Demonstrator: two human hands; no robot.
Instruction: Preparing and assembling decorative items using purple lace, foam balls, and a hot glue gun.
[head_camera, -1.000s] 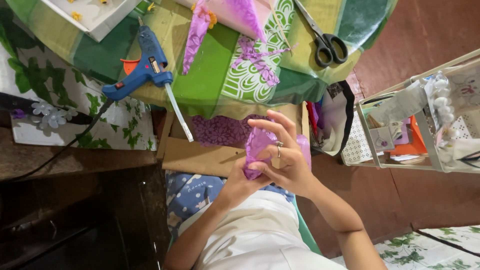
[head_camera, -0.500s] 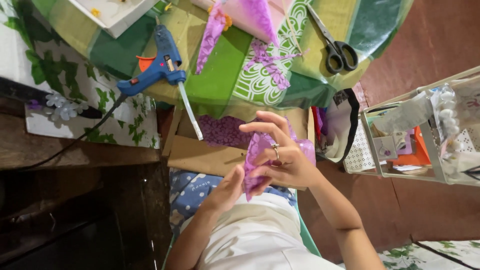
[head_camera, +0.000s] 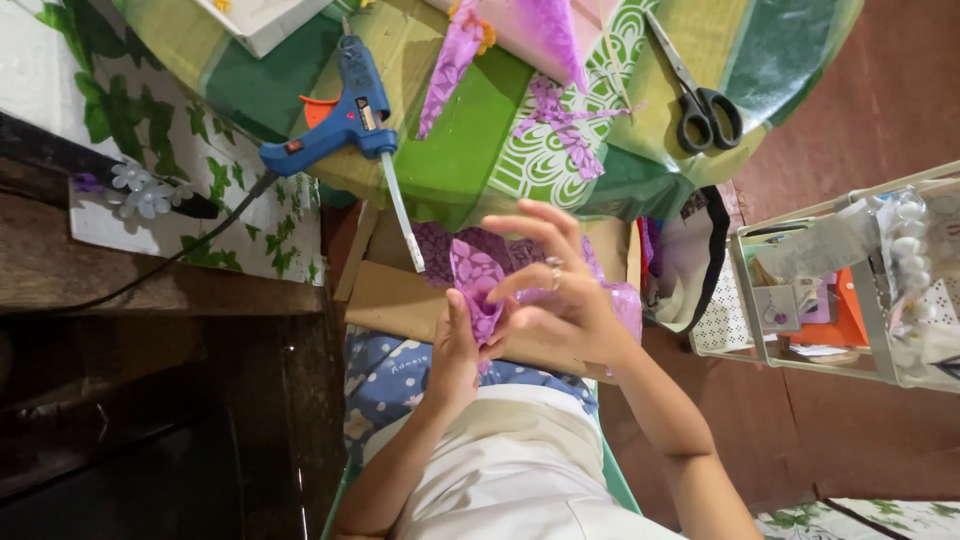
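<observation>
A: Which step is in hand?

B: Both hands are shaping the purple piece (head_camera: 478, 285) at frame centre, just below the counter (head_camera: 450, 150) edge. The left hand (head_camera: 452, 350) is pinching its lower tip. The right hand (head_camera: 560, 295) is gripping its side, upper fingers spread.

A: And the next move?

B: In my judgement, it is calling for a steady pinch. The glue gun (head_camera: 340, 120) stick is overhanging close above, and the rack (head_camera: 760, 290) is crowding the right.

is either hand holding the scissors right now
No, the scissors lie on the green table cover, apart from both hands, which hold a purple piece.
</observation>
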